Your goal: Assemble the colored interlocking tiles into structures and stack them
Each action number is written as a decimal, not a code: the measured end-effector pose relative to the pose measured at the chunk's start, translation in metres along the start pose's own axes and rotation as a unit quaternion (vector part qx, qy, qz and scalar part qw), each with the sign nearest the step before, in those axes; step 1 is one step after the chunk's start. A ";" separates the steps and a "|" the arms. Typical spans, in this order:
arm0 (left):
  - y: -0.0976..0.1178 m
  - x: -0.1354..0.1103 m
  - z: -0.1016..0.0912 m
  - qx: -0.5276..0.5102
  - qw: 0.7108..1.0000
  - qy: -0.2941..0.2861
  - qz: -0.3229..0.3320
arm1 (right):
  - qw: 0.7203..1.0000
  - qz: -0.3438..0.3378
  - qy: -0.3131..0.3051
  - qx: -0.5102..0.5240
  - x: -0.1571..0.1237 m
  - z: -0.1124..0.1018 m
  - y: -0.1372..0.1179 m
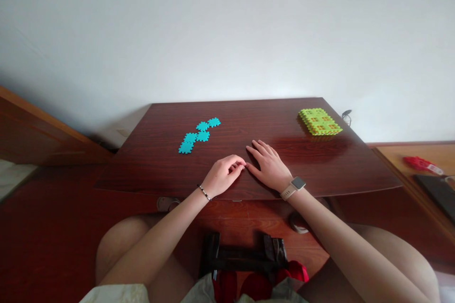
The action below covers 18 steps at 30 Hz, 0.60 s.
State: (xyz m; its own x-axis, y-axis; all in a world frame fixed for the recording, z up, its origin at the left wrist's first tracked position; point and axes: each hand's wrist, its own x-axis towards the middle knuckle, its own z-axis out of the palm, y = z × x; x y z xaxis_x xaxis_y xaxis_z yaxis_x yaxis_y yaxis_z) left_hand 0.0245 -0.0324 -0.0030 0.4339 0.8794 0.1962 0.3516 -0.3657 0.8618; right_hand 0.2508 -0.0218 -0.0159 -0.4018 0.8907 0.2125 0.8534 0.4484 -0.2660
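Observation:
My left hand (224,175) rests near the front of the dark wooden table, its fingers bent and closed towards the thumb, with nothing visible between them. Palm down, my right hand (268,165) lies flat with fingers spread, its thumb tip beside the left fingertips. Neither hand touches the puzzle pieces. Several turquoise toothed puzzle tiles (190,137) lie flat in a stepped diagonal row, beyond and left of my left hand. At the back right, a stack of yellow-green toothed puzzle tiles (320,121) with orange parts sits beyond my right hand.
The table (245,118) stands against a white wall (227,33). A black stool-like frame (245,258) and red items are below, between my legs. To the right, a lower wooden surface (391,154) carries a red bundle (421,163) and a dark flat object (437,194).

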 end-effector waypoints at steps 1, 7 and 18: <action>0.001 0.000 0.000 0.003 1.000 -0.003 0.001 | 1.000 0.001 -0.001 -0.001 0.000 0.000 0.000; 0.003 0.000 -0.005 -0.021 1.000 -0.015 -0.007 | 1.000 0.001 0.007 0.014 -0.001 0.000 0.000; -0.040 0.004 -0.077 0.374 0.913 0.144 -0.073 | 0.997 -0.011 0.061 0.039 -0.004 -0.001 0.004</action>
State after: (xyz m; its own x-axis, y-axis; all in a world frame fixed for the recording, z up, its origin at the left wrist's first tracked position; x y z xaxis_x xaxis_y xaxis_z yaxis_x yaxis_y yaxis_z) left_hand -0.0513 0.0092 -0.0003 0.1388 0.9400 0.3116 0.9033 -0.2492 0.3493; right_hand 0.2562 -0.0240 -0.0171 -0.3734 0.8668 0.3306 0.8144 0.4769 -0.3306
